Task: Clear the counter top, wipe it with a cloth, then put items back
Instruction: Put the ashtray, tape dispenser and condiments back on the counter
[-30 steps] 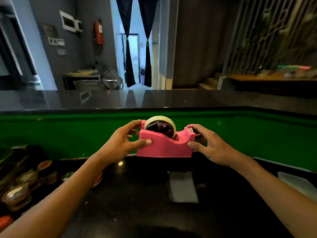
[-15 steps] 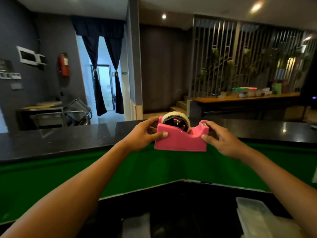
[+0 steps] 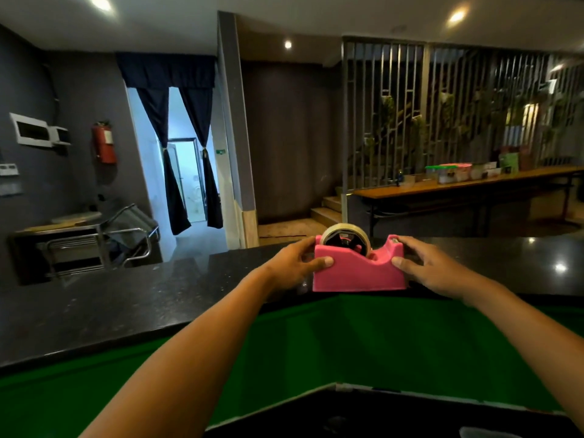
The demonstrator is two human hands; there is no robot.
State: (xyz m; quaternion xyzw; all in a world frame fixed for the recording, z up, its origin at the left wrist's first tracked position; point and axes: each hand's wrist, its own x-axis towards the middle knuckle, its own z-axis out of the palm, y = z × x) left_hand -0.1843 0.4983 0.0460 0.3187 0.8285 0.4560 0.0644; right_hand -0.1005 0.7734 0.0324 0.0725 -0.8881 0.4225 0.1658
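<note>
A pink tape dispenser with a roll of pale tape sits at the near edge of the raised black stone counter top. My left hand grips its left end, thumb on the front face. My right hand grips its right end by the cutter. Its base appears to rest on the counter, though I cannot tell for sure. No cloth is in view.
A green panel drops from the raised counter to a lower black desk at the bottom. Beyond the counter are a metal trolley at left, a curtained doorway, and a long wooden table with containers at right.
Both hands lifted the dispenser from the lower black desk up past the green panel to the raised counter's edge. My view rose from the desk to the room.
</note>
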